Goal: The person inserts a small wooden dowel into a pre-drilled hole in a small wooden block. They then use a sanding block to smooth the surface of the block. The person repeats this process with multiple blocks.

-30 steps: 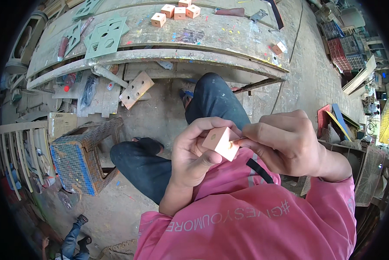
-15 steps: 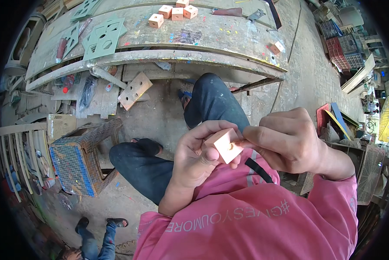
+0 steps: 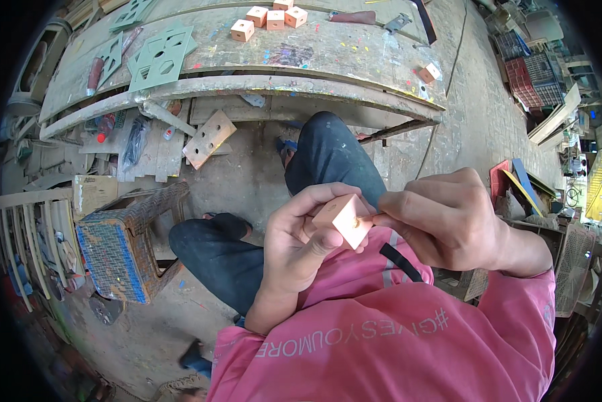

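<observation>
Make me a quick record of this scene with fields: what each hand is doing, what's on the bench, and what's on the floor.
left hand: grips a small wooden cube
right hand: fingertips at the cube's hole
workbench: paint-spattered, with more wooden cubes and a green cut-out template
floor: woven stool, drilled wooden block

Both hands sit close over the lap, the left hand and right hand meeting at the block; ahead, the knee and bench edge close the way forward; open floor lies left of the knee (stool beyond it); crates crowd the right.
</observation>
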The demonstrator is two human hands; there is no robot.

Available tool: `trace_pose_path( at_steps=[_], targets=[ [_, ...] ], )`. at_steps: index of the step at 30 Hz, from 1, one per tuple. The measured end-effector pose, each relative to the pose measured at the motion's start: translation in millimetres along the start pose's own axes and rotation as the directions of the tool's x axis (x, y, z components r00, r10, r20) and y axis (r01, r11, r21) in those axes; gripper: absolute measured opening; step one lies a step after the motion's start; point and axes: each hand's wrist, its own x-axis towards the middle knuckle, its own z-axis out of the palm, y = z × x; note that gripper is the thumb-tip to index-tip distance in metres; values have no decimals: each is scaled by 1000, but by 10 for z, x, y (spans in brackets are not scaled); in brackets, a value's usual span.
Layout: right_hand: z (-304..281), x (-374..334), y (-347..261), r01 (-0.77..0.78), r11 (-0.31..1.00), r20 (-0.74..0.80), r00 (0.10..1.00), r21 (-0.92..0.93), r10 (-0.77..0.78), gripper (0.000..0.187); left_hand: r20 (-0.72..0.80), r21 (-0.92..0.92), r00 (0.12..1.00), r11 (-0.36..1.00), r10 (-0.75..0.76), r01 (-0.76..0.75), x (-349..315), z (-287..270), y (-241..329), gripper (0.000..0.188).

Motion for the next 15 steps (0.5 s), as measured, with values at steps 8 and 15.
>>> trace_pose_path(
  at_steps=[8, 15],
  targets=[
    [26, 6, -23, -48, 999, -19, 999, 26, 48, 16, -20, 11, 1000, 1000, -8, 8, -3, 10, 3, 69],
    [1, 3, -11, -42, 999, 56, 998, -10, 42, 18, -61, 37, 998, 999, -28, 30, -18, 42, 25, 68]
  ],
)
